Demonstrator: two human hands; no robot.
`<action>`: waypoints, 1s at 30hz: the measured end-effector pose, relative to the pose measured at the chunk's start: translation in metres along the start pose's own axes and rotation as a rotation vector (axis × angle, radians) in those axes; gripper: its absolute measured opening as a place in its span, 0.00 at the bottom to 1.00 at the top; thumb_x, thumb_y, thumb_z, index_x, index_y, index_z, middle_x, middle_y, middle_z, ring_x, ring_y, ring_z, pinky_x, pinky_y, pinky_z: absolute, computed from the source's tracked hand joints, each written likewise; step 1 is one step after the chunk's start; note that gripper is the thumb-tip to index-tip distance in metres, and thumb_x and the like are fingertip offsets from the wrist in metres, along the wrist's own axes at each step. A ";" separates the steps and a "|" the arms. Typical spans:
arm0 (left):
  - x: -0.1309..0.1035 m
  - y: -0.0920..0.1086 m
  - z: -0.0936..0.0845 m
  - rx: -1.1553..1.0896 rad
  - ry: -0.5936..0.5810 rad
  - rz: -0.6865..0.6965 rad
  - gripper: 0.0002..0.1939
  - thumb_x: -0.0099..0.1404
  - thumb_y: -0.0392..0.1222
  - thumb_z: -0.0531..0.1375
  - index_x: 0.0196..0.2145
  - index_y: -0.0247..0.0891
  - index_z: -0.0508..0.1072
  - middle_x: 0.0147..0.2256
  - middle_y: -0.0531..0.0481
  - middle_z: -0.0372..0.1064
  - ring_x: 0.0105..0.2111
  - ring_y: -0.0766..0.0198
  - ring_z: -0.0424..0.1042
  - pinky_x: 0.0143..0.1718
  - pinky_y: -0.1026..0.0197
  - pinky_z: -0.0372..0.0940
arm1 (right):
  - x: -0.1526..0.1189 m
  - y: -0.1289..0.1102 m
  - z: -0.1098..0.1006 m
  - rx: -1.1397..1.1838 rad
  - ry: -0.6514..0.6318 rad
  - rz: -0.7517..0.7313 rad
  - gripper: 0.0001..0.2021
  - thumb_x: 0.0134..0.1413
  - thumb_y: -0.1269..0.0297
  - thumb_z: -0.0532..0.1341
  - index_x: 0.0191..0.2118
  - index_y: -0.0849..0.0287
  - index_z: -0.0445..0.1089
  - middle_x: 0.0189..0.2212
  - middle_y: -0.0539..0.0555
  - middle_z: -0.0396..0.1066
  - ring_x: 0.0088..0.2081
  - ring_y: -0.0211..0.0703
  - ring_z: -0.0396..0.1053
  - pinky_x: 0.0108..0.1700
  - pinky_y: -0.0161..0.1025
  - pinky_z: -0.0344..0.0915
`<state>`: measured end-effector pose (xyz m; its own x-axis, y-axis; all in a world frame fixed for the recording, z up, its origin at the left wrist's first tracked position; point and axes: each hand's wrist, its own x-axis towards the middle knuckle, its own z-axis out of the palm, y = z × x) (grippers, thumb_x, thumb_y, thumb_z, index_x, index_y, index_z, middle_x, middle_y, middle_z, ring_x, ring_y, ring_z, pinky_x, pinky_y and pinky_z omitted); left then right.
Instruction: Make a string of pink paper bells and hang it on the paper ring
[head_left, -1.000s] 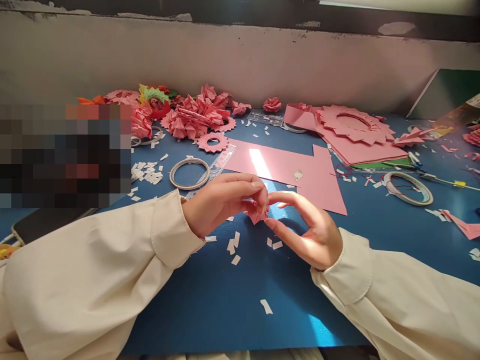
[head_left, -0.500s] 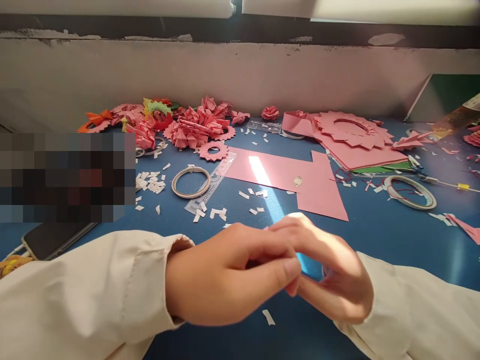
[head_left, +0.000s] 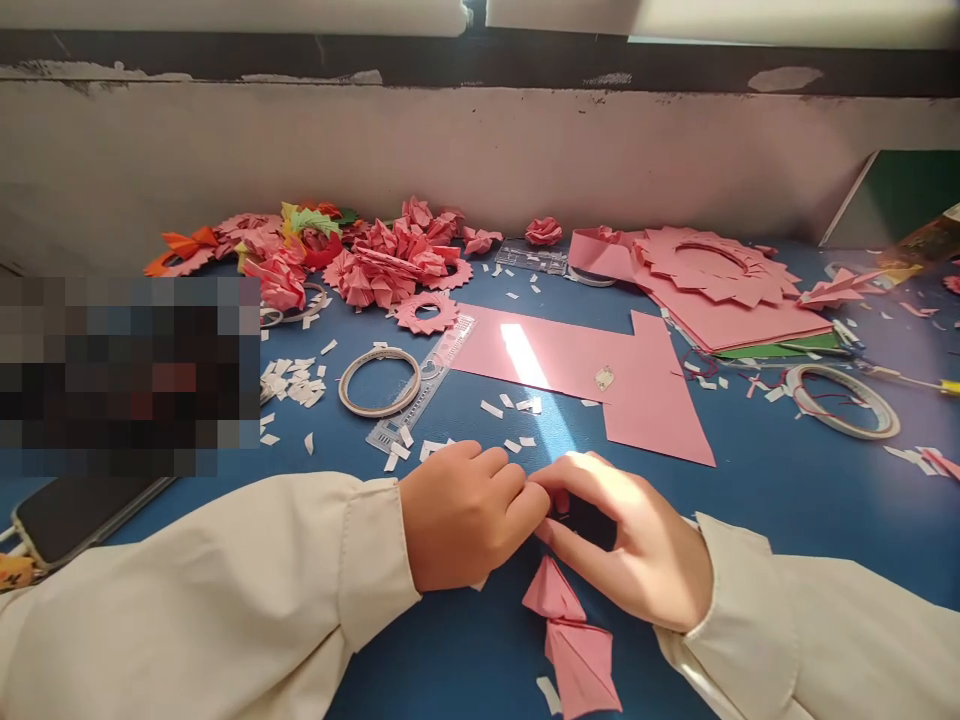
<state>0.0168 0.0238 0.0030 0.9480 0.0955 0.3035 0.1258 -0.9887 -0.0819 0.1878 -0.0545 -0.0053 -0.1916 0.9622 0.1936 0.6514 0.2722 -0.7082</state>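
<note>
My left hand (head_left: 474,516) is curled into a loose fist low in the middle of the view, palm side hidden. My right hand (head_left: 630,535) arches beside it, with thumb and fingertips brought together against the left fingers. Anything pinched where they meet is too small or too covered to make out. Just below the hands is a folded piece of pink paper (head_left: 581,660), creased into pointed shapes that join at a narrow place. A white paper scrap (head_left: 548,694) lies beside its lower end.
Beyond my hands lie a flat pink sheet (head_left: 652,400), a clear ruler (head_left: 390,430) and tape rolls (head_left: 343,385) (head_left: 889,425). Pink paper flowers (head_left: 375,265) and a zigzag-edged ring (head_left: 652,260) line the wall. A phone (head_left: 82,515) rests at left. White scraps are scattered about.
My hands have turned and come down, the left from a side-on clasp to knuckles up. The folded pink paper now shows below them. The view has shifted slightly.
</note>
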 end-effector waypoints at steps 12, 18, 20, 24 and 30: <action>0.004 -0.014 -0.013 0.431 -0.027 -0.478 0.11 0.62 0.31 0.49 0.35 0.28 0.70 0.21 0.44 0.63 0.21 0.57 0.61 0.20 0.58 0.49 | 0.001 0.009 0.006 -0.105 0.079 0.075 0.10 0.59 0.64 0.53 0.27 0.56 0.65 0.21 0.49 0.63 0.26 0.39 0.59 0.27 0.36 0.57; -0.002 -0.022 -0.036 0.454 -0.245 -0.628 0.14 0.58 0.31 0.49 0.17 0.36 0.63 0.15 0.45 0.59 0.17 0.57 0.61 0.17 0.60 0.48 | 0.001 0.010 0.008 -0.146 0.131 0.126 0.11 0.58 0.61 0.53 0.26 0.56 0.64 0.20 0.50 0.61 0.26 0.39 0.58 0.27 0.37 0.56; -0.006 -0.019 -0.034 0.415 -0.202 -0.615 0.15 0.59 0.30 0.49 0.16 0.37 0.63 0.14 0.46 0.59 0.15 0.58 0.60 0.16 0.60 0.48 | 0.002 0.010 0.007 -0.163 0.145 0.144 0.11 0.58 0.61 0.54 0.25 0.55 0.64 0.20 0.50 0.61 0.25 0.40 0.58 0.27 0.37 0.56; -0.008 0.004 -0.026 0.132 0.011 -0.585 0.14 0.62 0.33 0.49 0.22 0.36 0.69 0.17 0.49 0.63 0.18 0.61 0.64 0.19 0.59 0.56 | 0.002 0.008 0.004 -0.120 0.145 0.147 0.10 0.58 0.62 0.54 0.26 0.55 0.64 0.20 0.50 0.61 0.26 0.39 0.59 0.26 0.36 0.57; 0.000 0.028 -0.015 -0.751 0.097 -0.852 0.14 0.66 0.44 0.50 0.30 0.40 0.73 0.17 0.55 0.65 0.16 0.68 0.63 0.18 0.65 0.55 | -0.002 0.003 0.004 0.051 0.181 0.049 0.07 0.58 0.65 0.55 0.30 0.54 0.67 0.20 0.49 0.63 0.26 0.39 0.59 0.27 0.36 0.58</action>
<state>0.0159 -0.0056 0.0149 0.6069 0.7923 0.0631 0.4802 -0.4288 0.7652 0.1867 -0.0557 -0.0106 -0.0224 0.9614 0.2741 0.6178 0.2288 -0.7523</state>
